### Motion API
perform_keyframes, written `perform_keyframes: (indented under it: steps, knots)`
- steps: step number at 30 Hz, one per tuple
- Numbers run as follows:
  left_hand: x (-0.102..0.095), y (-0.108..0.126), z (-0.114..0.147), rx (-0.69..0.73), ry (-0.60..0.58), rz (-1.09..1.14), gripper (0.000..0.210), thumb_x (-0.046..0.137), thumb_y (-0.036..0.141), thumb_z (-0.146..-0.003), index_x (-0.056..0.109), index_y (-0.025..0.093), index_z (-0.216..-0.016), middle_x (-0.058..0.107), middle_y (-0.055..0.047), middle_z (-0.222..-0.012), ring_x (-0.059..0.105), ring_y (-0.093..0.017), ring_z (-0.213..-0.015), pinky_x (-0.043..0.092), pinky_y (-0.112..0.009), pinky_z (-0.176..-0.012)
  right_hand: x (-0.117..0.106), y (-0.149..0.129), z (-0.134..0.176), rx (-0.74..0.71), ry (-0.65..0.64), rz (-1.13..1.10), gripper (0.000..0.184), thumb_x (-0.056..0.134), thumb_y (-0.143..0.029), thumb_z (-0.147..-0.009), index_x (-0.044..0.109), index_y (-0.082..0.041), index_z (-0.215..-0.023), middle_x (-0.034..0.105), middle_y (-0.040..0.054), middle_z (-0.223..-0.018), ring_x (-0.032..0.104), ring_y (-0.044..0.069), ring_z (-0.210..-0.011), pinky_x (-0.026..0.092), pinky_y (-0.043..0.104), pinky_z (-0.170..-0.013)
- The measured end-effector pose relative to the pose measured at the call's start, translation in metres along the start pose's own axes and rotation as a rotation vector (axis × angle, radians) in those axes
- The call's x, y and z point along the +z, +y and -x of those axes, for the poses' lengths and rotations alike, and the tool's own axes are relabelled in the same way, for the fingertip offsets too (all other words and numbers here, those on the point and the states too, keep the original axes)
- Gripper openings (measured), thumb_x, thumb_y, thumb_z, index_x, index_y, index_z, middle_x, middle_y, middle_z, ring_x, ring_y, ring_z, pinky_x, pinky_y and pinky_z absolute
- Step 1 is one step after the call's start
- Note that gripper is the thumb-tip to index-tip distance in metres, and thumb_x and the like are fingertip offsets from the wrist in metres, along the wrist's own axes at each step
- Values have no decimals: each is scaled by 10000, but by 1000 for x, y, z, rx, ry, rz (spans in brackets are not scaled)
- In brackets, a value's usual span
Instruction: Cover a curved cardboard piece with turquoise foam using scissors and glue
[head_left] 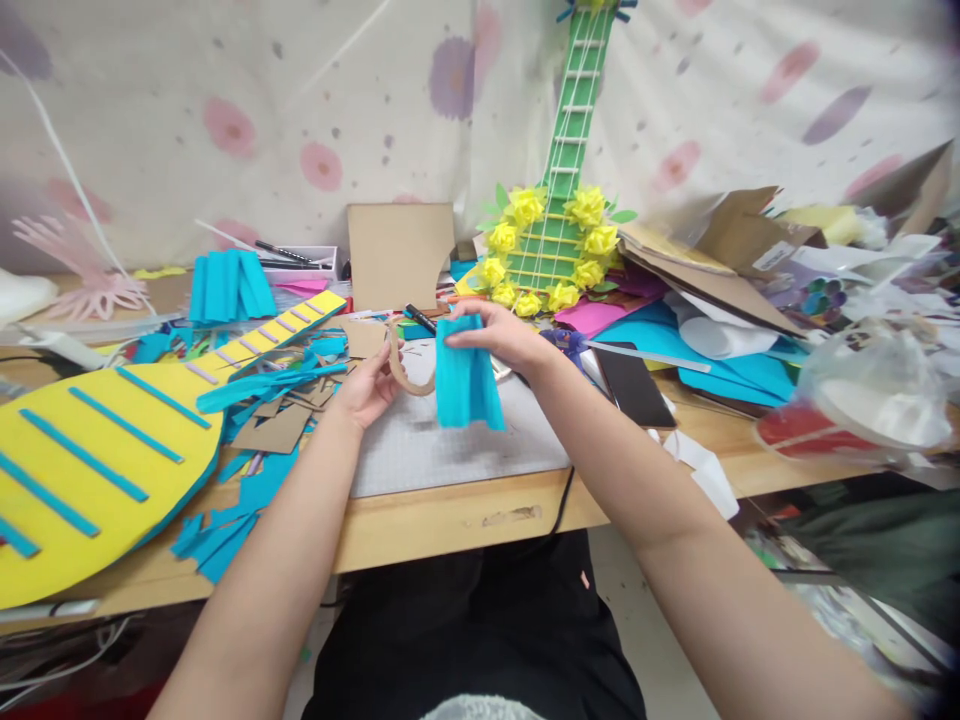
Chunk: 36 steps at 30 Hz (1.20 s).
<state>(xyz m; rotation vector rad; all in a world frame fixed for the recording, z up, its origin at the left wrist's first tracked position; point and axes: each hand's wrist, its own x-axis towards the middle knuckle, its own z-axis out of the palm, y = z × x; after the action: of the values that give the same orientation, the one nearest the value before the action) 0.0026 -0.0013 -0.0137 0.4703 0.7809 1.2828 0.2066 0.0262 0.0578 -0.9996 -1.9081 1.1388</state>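
Observation:
My left hand (367, 390) pinches the side of a brown cardboard ring (412, 386), holding it above the grey board (450, 465). In my right hand (501, 336) hangs a folded piece of blue crepe paper (469, 392), gripped at its top edge by the fingers and thumb. The paper's left edge comes close to the ring; I cannot tell whether they touch. Part of the ring's left side is covered by my left fingers.
A yellow paper guitar shape (82, 480) lies left, beside blue scraps (259, 490) and cardboard pieces (277, 430). A green paper guitar (574, 130) with yellow flowers leans at the back. A dark phone (636, 385), a glue gun (566, 343) and a plastic-covered tub (825, 430) sit right.

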Motion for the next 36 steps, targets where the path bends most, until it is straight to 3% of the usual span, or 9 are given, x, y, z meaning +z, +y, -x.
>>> perform_keyframes:
  steps: [4,6,9,13,15,21,26,31,36]
  knots:
    - [0,2,0,-51,0,53,177,507,204,-860,657,115,-889,627,-25,-660,584,-76,-526,495,-170,-516,-9,-7,13,-140,473,473,218,453,-295,-820,605,-230,-962,565,62,-1065,442,246,-1118,382,435,-895]
    - [0,4,2,-89,-21,87,196,488,218,-870,651,110,-885,621,-30,-658,582,-79,-525,499,-177,-518,-11,7,20,-249,408,681,206,452,-269,-827,637,-241,-913,566,62,-1098,406,259,-1144,336,466,-933]
    - [-1,10,4,-89,-49,159,225,454,237,-888,641,114,-911,617,-32,-676,590,-75,-545,508,-171,-542,-8,40,34,-368,32,834,180,489,-255,-812,666,-241,-842,611,59,-1043,457,242,-1053,334,463,-925]
    - [-6,16,2,-46,-57,194,247,419,246,-903,632,126,-938,613,-29,-675,593,-73,-541,508,-166,-533,-4,59,51,-287,-320,846,318,497,-459,-814,674,-206,-892,653,76,-961,543,217,-948,382,387,-870]
    - [-7,15,1,-39,-50,184,247,419,243,-903,630,121,-940,618,-32,-674,596,-77,-541,508,-170,-527,-4,55,51,-193,-316,816,364,430,-463,-855,656,-200,-965,656,72,-990,575,195,-925,403,339,-846]
    - [-4,10,2,-49,-52,137,238,419,208,-898,634,114,-932,633,-38,-695,608,-82,-564,510,-173,-550,-10,51,12,71,29,817,469,515,-255,-804,468,-172,-1263,473,139,-1324,518,246,-1124,417,377,-908]
    - [-3,9,2,-96,-17,83,234,437,216,-890,642,103,-892,621,-39,-665,581,-83,-524,497,-178,-515,-18,62,-22,398,-87,672,630,525,-288,-796,324,-157,-1378,631,154,-1083,642,225,-801,499,364,-713]
    - [-1,6,2,-99,-8,45,223,450,214,-886,642,100,-893,619,-32,-663,566,-76,-512,487,-174,-502,-31,57,-30,404,-60,783,407,643,-223,-680,610,-135,-1077,639,133,-1065,605,247,-943,468,344,-799]
    - [2,4,3,-101,5,-20,186,508,225,-861,649,105,-881,610,-16,-647,551,-67,-494,476,-171,-497,-46,41,-18,299,-38,579,169,658,-249,-667,625,-155,-803,648,71,-906,585,184,-845,449,299,-761]
